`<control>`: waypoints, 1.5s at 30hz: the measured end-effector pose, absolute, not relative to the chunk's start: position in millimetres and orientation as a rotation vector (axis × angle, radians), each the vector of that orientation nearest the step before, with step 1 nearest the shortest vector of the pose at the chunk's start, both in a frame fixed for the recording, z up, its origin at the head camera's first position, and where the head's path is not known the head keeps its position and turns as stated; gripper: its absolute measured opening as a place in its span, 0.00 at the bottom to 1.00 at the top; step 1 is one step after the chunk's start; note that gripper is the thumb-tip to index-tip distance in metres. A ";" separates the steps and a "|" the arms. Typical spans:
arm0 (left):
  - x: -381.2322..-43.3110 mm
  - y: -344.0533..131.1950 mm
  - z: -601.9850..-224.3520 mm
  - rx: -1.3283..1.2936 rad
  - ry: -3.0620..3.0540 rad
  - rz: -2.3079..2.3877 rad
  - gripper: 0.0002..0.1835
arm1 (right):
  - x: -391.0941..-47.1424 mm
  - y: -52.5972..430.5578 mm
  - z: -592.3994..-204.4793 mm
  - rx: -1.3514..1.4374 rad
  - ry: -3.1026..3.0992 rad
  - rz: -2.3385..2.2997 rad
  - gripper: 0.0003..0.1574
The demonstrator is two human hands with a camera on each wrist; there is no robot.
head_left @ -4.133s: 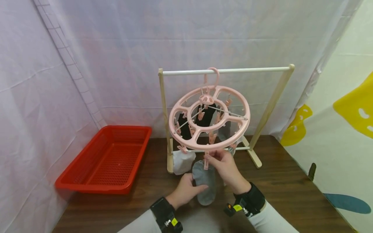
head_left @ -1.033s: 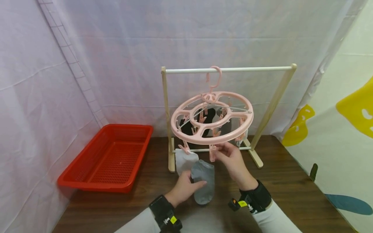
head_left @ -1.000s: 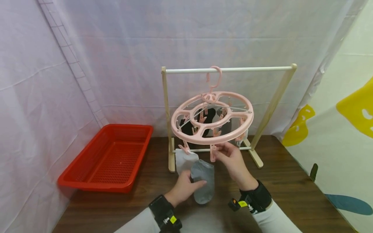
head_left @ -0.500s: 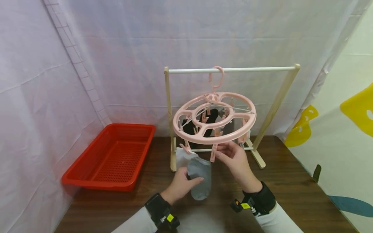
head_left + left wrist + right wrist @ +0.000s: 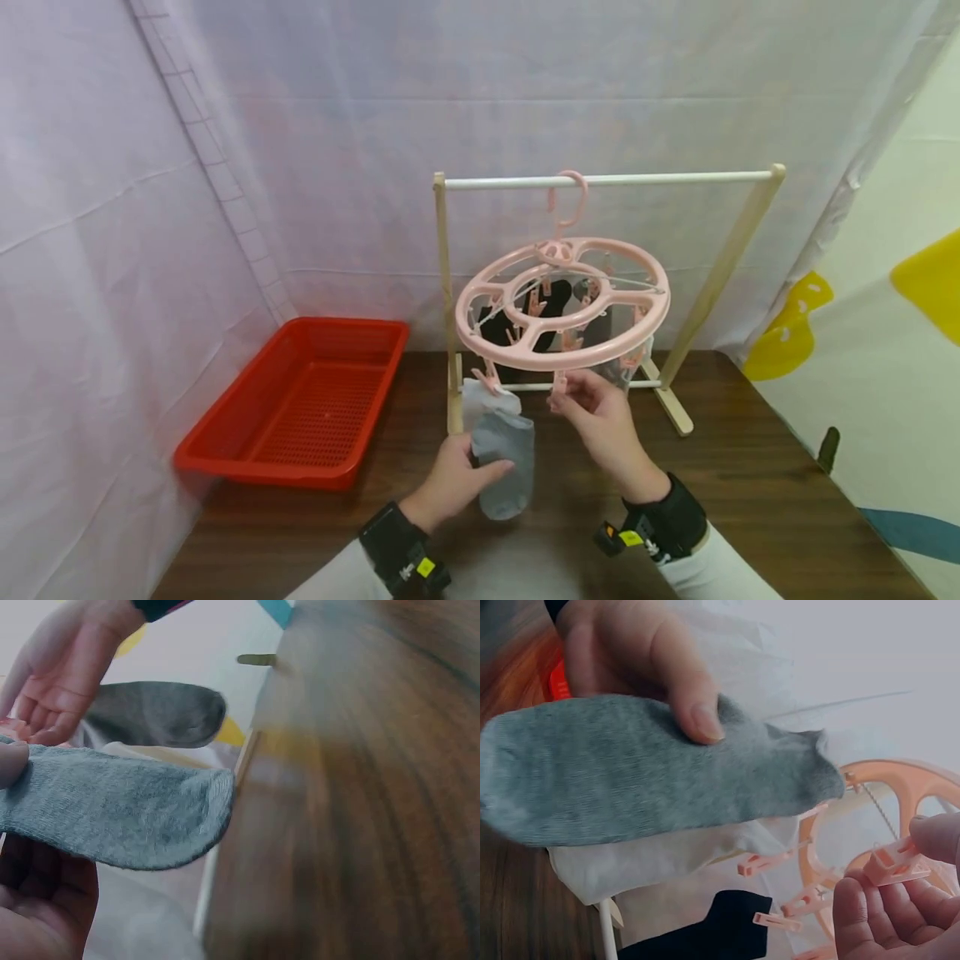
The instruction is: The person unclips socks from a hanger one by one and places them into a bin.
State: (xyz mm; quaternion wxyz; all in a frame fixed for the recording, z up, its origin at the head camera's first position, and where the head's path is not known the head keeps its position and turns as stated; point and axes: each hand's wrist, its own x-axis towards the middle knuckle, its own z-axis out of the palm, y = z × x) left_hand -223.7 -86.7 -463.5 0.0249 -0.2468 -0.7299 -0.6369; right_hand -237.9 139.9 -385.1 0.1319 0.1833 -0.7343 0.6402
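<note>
My left hand (image 5: 452,481) holds a grey sock (image 5: 507,467) between thumb and fingers, its toe hanging down and its cuff up. In the right wrist view the thumb lies flat across the sock (image 5: 645,769). My right hand (image 5: 603,425) pinches a pink clothespin (image 5: 559,383) under the front rim of a round pink drying hanger (image 5: 551,360). Sock and clothespin are apart. A white sock (image 5: 480,398) hangs from another clip just behind the grey one. Black socks (image 5: 557,302) and a darker grey sock (image 5: 161,712) hang farther round the hanger.
The hanger hooks over the white bar (image 5: 675,178) of a wooden-legged rack (image 5: 720,275) on the dark wooden table (image 5: 750,483). A red basket (image 5: 300,475) stands at the left. White curtains enclose the back and left side.
The grey sock, formerly at the clothespin, has been drawn away to the left by my left hand. My right hand keeps its pinch on the clothespin. The view has shifted slightly.
</note>
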 end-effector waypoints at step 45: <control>-255.7 -267.0 -371.5 -0.072 -2.272 -1.493 0.25 | -239.1 141.7 -384.9 0.482 -2.145 1.941 0.20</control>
